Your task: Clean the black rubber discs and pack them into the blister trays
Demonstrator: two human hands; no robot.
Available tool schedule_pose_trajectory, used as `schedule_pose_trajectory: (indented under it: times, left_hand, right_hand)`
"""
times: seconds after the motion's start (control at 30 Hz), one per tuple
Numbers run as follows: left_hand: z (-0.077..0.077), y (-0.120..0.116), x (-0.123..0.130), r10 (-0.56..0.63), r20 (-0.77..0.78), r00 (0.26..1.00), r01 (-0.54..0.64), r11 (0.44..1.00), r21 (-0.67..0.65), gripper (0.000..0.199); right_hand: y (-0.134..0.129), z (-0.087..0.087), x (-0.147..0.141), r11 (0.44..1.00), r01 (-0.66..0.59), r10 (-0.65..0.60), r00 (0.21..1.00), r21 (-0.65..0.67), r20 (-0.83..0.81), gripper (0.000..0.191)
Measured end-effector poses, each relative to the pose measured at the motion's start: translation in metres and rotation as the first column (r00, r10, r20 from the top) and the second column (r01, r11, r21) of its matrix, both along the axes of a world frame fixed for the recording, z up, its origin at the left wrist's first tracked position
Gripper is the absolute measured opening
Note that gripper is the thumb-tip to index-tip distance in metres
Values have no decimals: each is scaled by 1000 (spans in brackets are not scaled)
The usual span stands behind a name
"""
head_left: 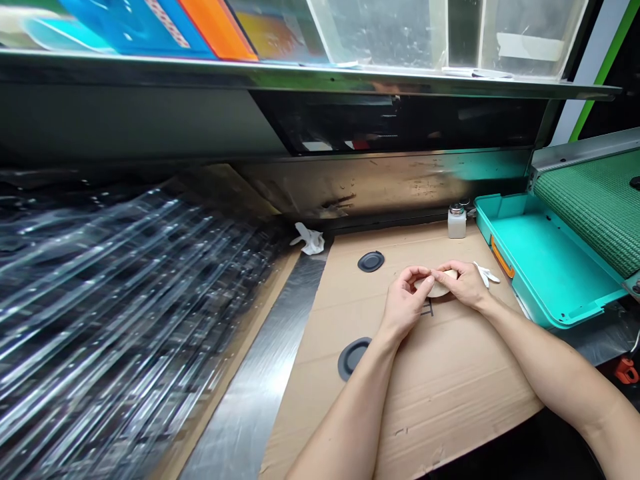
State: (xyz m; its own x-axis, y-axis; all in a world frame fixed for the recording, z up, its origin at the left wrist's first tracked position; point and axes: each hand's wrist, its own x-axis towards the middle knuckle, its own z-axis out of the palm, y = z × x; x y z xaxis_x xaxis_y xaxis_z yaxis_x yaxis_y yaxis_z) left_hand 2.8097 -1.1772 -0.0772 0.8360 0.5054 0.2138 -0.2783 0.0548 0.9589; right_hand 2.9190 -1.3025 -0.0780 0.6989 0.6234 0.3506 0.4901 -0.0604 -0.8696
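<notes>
My left hand (406, 301) and my right hand (464, 283) meet above the cardboard sheet (450, 393), both closed on a pale, cream-coloured round piece (438, 289). Thumbs and fingertips pinch its upper edge, and they hide part of it. A dark oval piece (371, 261) lies on the cardboard, up and to the left of my hands. Nearer to me, another dark round piece (353, 359) is partly covered by my left forearm. Some black marking shows on the cardboard just below the pale piece.
Clear plastic trays (125, 320) fill the left side. At the back are crumpled white material (309, 240) and a small bottle (457, 221). A white glove-like item (486, 274) lies beside my right hand. Right are a turquoise tray (555, 267) and green belt (595, 200); a shelf (300, 75) crosses above.
</notes>
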Motion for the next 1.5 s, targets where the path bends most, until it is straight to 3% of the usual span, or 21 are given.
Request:
schedule_pose_trajectory:
  times: [0.1,0.5,0.77,1.0,1.27,1.4,1.5]
  left_hand:
    - [-3,1,1,-15,-17,1000,16,999,50,32]
    - [4,-1,0,-33,-72,997,33,999,-4,41]
    - [11,-7,-4,-52,-48,997,51,998,-27,39]
    - [14,-8,-4,-33,-65,997,30,999,-40,43]
    - [3,-4,-1,11,-44,999,-10,1000,22,49]
    - [0,-2,-1,-7,-128,992,6,1000,-11,62]
    - [-1,-1,-1,-15,-193,981,12,1000,-16,58]
  right_hand:
    - [0,1,2,1000,-27,27,998,2,-52,43]
    - [0,1,9,997,-73,74,968,13,-240,47]
    - [-6,5,14,983,-182,181,911,34,-370,49]
    - [-6,3,14,985,-169,164,920,19,-355,49]
    - [-5,4,12,991,-136,135,951,16,-279,48]
    - [-2,2,12,996,-90,94,956,26,-278,51]
    - [0,2,11,997,-58,72,955,59,-288,53]
